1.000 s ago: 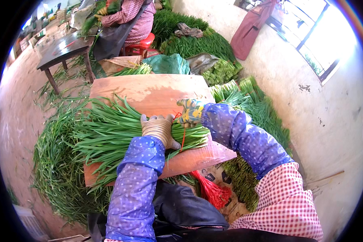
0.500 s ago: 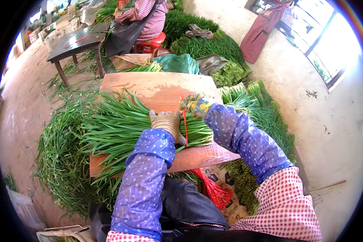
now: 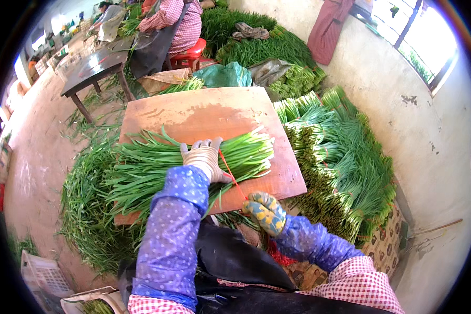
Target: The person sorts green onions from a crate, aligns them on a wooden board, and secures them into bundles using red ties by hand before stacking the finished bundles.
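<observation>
A bunch of long green chives lies across a wooden board, leaf tips to the left and pale stem ends to the right. My left hand, in a light striped glove, grips the bunch from above with the thumb on the near side. Just right of it a thin red tie crosses over the stems and runs taut toward me. Its near end is in the closed fingers of my right hand, in a yellow-and-grey patterned glove, just off the board's near edge. The underside of the bunch is hidden.
Loose leaves heap on the floor left of the board. Tied bunches of chives are stacked at the right by the wall. Red ties hang below the board. Beyond, a person sits near a dark table.
My right hand has come from the bunch's far side toward me, past the board's near edge, drawing the red tie across the stems. My left hand stays on the bunch.
</observation>
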A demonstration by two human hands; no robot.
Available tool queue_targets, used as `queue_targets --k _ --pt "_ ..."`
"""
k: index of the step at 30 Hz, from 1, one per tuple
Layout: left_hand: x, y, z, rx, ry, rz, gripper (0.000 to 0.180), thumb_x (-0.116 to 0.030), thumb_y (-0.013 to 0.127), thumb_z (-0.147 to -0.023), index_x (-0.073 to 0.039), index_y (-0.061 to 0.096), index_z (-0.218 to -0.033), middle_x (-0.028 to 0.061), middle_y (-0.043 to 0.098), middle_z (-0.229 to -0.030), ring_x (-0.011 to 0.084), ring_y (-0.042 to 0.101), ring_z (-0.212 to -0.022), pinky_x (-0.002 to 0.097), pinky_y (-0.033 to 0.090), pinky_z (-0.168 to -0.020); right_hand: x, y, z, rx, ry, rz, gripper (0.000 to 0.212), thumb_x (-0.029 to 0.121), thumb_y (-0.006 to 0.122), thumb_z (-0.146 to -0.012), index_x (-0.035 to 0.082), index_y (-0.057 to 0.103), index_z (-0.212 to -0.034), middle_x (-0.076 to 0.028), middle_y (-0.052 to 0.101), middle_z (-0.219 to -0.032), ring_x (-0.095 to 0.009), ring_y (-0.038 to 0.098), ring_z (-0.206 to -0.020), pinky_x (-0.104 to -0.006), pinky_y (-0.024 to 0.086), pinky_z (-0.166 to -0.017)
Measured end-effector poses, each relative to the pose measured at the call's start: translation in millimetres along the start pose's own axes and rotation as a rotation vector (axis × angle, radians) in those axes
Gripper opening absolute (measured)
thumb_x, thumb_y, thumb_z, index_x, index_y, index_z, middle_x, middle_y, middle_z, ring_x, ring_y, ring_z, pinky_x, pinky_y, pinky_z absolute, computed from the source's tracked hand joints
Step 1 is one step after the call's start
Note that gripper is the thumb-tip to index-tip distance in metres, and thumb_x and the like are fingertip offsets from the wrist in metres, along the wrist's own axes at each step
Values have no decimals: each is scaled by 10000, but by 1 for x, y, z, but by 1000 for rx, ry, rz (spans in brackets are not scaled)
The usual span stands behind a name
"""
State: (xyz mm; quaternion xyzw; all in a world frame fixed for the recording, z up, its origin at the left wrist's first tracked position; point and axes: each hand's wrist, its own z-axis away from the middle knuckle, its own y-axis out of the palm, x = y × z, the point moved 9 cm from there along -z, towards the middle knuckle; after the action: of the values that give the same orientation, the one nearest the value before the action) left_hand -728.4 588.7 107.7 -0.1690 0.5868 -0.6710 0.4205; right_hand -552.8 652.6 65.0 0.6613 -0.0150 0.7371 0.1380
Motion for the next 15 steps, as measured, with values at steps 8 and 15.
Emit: queue_targets --k 8,15 --pt "-22 -17 0 -17 118 -74 1177 -506 783 -550 -188 102 -1455 112 220 -1489 286 220 -1373 549 144 -1093 63 26 -71 137 -48 -314 103 223 542 -930 125 568 -952 -12 601 -844 -135 583 -744 -300 497 -721" --pt "-17 16 -4 -49 -16 -123 1081 -451 778 -612 -234 125 -1445 38 216 -1500 306 232 -1363 616 143 -1061 46 32 -75 -22 215 -736 83 111 564 -889 137 507 -836 16 487 -671 -100 410 -439 -239 332 -363"
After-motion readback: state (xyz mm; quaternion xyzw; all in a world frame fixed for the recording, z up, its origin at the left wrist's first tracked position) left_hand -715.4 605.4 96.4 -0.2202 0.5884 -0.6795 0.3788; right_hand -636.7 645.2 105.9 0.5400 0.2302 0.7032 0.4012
